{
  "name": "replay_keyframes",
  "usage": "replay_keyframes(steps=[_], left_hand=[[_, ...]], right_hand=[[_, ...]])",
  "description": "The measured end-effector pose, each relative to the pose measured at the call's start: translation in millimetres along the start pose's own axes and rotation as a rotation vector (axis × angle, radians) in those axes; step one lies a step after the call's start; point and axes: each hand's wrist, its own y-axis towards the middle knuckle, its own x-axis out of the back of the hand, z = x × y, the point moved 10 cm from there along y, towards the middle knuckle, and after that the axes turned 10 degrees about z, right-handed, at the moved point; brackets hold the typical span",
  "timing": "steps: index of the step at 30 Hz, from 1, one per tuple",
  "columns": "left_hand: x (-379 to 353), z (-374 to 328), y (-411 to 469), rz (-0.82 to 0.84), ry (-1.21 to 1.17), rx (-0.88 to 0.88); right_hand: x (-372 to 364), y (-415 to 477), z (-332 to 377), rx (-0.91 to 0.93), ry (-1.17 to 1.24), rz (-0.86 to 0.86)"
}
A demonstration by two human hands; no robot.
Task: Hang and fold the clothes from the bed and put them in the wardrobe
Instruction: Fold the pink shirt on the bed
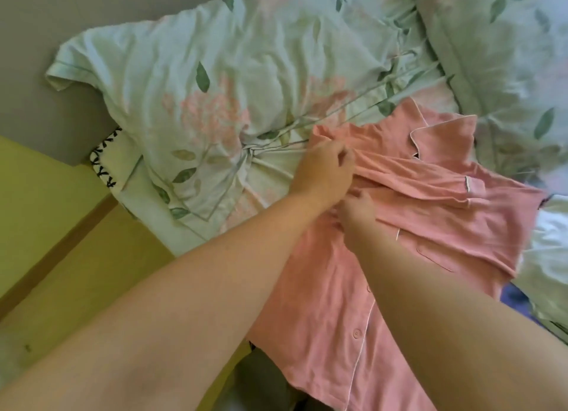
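Note:
A pink button-up pyjama shirt (436, 226) with white piping lies spread on the bed, collar toward the upper right, buttons running down toward the lower edge. One sleeve is folded across the chest. My left hand (322, 172) grips the bunched shoulder and sleeve fabric at the shirt's left side. My right hand (358, 209) sits just below it, fingers curled into the same pink fabric. Both forearms reach in from the bottom of the view.
A pale green floral duvet (215, 82) covers the bed, with a matching pillow (504, 42) at the upper right. White bedding (550, 251) lies at the right edge. A grey wall and yellow-green floor (46, 226) run along the left.

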Motion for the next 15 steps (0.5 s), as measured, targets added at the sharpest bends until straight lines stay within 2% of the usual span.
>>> replay_keyframes(steps=[3, 6, 12, 15], left_hand=[[-39, 75, -18, 0.171, 0.169, 0.267], [-77, 103, -33, 0.353, 0.323, 0.301], [-82, 119, -35, 0.241, 0.452, 0.349], [-78, 124, -31, 0.168, 0.403, 0.384]], right_hand=[[47, 3, -6, 0.013, -0.235, -0.142], [87, 2, 13, 0.100, -0.477, -0.274], [135, 3, 53, 0.202, -1.208, -0.466], [166, 16, 53, 0.132, -1.380, -0.473]])
